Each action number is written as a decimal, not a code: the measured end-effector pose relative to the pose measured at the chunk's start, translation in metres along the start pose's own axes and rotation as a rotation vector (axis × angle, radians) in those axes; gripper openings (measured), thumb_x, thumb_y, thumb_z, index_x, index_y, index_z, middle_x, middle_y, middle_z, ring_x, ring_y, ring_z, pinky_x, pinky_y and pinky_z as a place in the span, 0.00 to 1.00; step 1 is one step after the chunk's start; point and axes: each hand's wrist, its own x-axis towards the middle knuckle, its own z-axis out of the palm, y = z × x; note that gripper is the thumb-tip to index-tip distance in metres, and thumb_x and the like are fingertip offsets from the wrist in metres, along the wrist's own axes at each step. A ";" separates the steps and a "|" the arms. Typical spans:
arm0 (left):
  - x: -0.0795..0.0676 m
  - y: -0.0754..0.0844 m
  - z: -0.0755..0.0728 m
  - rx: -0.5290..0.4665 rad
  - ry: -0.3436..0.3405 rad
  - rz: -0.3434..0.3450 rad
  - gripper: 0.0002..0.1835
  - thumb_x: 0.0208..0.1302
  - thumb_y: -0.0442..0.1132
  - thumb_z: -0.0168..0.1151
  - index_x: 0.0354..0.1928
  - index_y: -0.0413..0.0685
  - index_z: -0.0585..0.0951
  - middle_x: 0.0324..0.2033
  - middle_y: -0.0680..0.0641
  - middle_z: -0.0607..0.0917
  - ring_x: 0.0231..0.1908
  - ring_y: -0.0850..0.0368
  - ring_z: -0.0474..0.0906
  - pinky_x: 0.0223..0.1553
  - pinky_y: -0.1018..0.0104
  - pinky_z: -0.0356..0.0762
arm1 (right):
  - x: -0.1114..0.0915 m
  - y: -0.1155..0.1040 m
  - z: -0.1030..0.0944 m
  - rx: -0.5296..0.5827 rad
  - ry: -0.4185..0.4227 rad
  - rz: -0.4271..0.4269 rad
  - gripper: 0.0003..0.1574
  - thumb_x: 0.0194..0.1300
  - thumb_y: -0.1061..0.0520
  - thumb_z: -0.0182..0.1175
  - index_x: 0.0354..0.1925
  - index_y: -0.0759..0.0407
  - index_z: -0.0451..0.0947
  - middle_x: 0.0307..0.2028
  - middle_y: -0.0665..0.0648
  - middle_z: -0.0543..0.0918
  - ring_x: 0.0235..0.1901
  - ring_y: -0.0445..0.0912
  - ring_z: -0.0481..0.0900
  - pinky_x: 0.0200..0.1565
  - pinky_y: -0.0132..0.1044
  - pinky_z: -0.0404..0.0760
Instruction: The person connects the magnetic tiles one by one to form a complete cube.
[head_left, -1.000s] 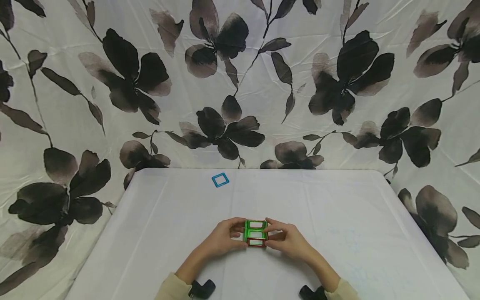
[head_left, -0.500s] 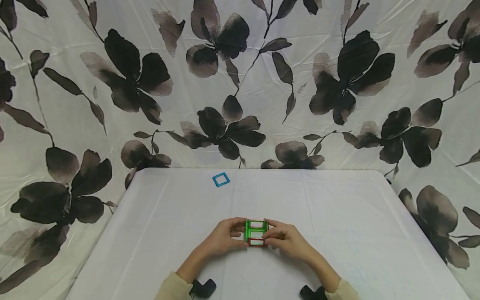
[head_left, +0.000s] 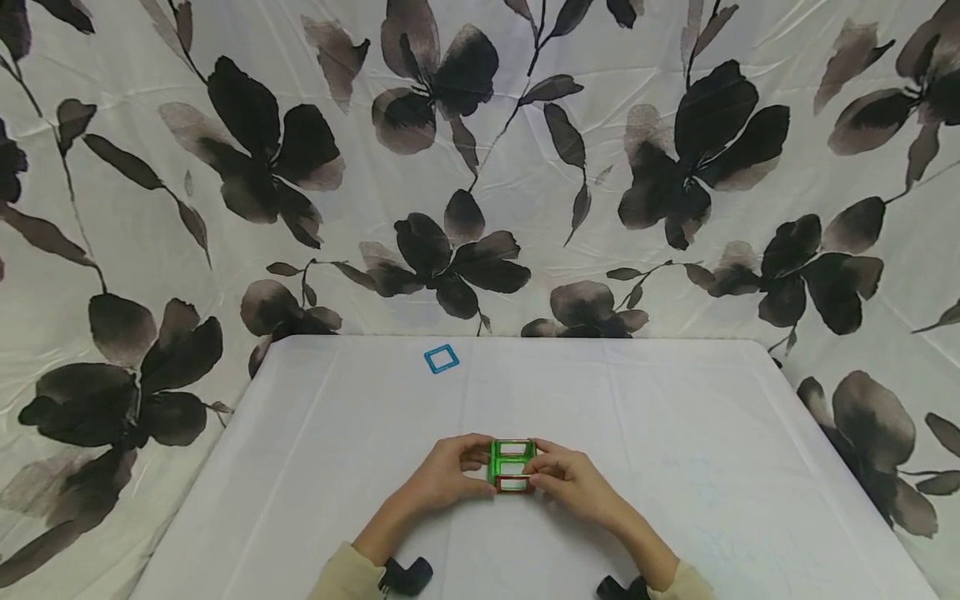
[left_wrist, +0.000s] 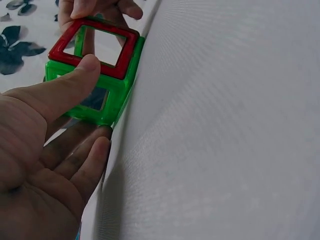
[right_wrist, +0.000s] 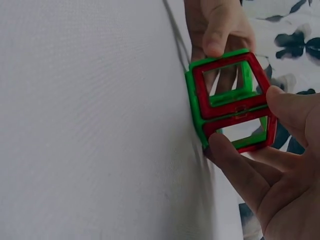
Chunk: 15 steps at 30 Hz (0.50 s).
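Observation:
Both hands hold a small box of square magnetic tiles (head_left: 513, 459), green and red, close over the white table. Green frames (right_wrist: 196, 107) form one face against the tabletop side, and red frames (right_wrist: 235, 114) make up two adjoining walls in the right wrist view. My left hand (head_left: 448, 477) grips the left side, its thumb pressed on a red tile (left_wrist: 129, 56) and its other fingers along the green side. On the opposite side, my right hand (head_left: 581, 485) pinches the red tiles between thumb (right_wrist: 282, 102) and a fingertip (right_wrist: 222, 145).
A single blue square tile (head_left: 442, 359) lies flat near the back edge of the white-covered table (head_left: 675, 433). Behind the table hangs a white cloth (head_left: 570, 167) with dark flowers. Black straps with camera mounts (head_left: 407, 577) sit at the wrists.
My right fingers have shifted on the box, with the thumb now further in over the front red tile. The left hand and the blue tile stay where they were.

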 end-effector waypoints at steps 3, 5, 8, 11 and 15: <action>0.000 0.001 0.000 0.010 -0.001 -0.004 0.36 0.46 0.32 0.78 0.60 0.36 0.74 0.48 0.45 0.82 0.46 0.56 0.82 0.47 0.66 0.78 | 0.000 -0.001 0.001 0.008 0.004 0.022 0.06 0.67 0.65 0.59 0.40 0.61 0.82 0.66 0.77 0.61 0.37 0.51 0.83 0.33 0.40 0.82; 0.000 0.002 0.000 0.019 0.000 -0.009 0.36 0.46 0.32 0.78 0.60 0.36 0.74 0.48 0.45 0.82 0.46 0.56 0.82 0.47 0.67 0.78 | 0.000 -0.003 0.002 -0.008 0.011 0.027 0.06 0.67 0.66 0.59 0.40 0.61 0.82 0.66 0.77 0.61 0.37 0.50 0.82 0.33 0.40 0.82; 0.000 0.003 -0.001 0.032 -0.002 -0.007 0.35 0.47 0.33 0.78 0.60 0.36 0.74 0.48 0.45 0.82 0.46 0.56 0.82 0.47 0.67 0.78 | 0.000 -0.005 0.004 -0.020 0.023 0.026 0.06 0.67 0.68 0.58 0.40 0.64 0.81 0.65 0.78 0.62 0.37 0.55 0.83 0.32 0.43 0.82; 0.000 0.002 -0.002 0.038 -0.006 -0.008 0.35 0.47 0.33 0.78 0.60 0.36 0.74 0.48 0.45 0.82 0.46 0.56 0.81 0.47 0.68 0.78 | -0.001 -0.005 0.005 -0.011 0.032 0.017 0.07 0.66 0.70 0.59 0.41 0.68 0.81 0.64 0.79 0.62 0.36 0.60 0.84 0.31 0.46 0.83; 0.000 -0.001 -0.002 0.032 -0.023 -0.020 0.36 0.48 0.34 0.78 0.60 0.38 0.74 0.49 0.46 0.82 0.48 0.56 0.81 0.48 0.68 0.77 | -0.003 -0.003 0.004 0.019 0.027 0.007 0.15 0.65 0.67 0.61 0.51 0.68 0.78 0.65 0.76 0.64 0.39 0.56 0.85 0.32 0.43 0.83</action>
